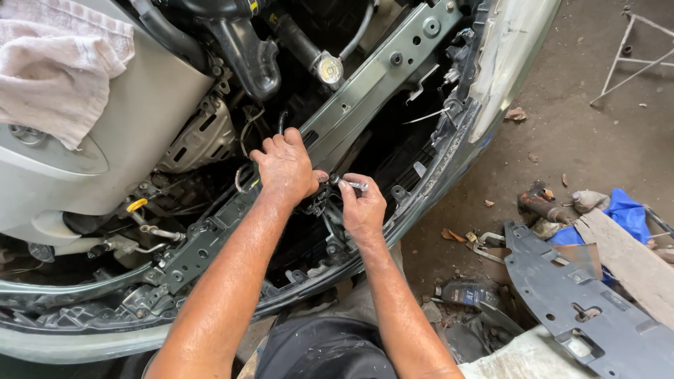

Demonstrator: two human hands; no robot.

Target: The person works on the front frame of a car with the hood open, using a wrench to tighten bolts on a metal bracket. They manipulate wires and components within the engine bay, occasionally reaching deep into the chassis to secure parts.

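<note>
Small metal tool point(349, 184), looks like a socket driver or bit, is at frame centre, just right of the grey radiator support crossbar point(365, 84), over the dark gap behind the front bumper point(435, 175).

My right hand point(363, 210) has its grip pinched narrow on the tool, thumb and fingertips closed around the shaft, tip pointing left toward the latch area. My left hand point(284, 167) has its grip curled over the crossbar edge just beside the tool tip, fingers wrapped into the gap. Can't tell if it's holding a part or just bracing; what's under the palm is hidden.

Progress, as I judge it: front end is already well stripped. A grey plastic cover panel point(590, 295) is off and lying on the floor at lower right, next to a blue cloth point(627, 210) and a wooden board point(632, 260). Bumper looks loose but is still hanging on the car. The fastener I'm on sits in shadow, so I can't say if it's in or out.

Further out: yellow dipstick handle point(137, 204) centre left, radiator cap point(328, 68) top centre, pink towel point(60, 67) draped over the engine cover at upper left. Dark bottle point(467, 291) on the floor by my knee.
</note>
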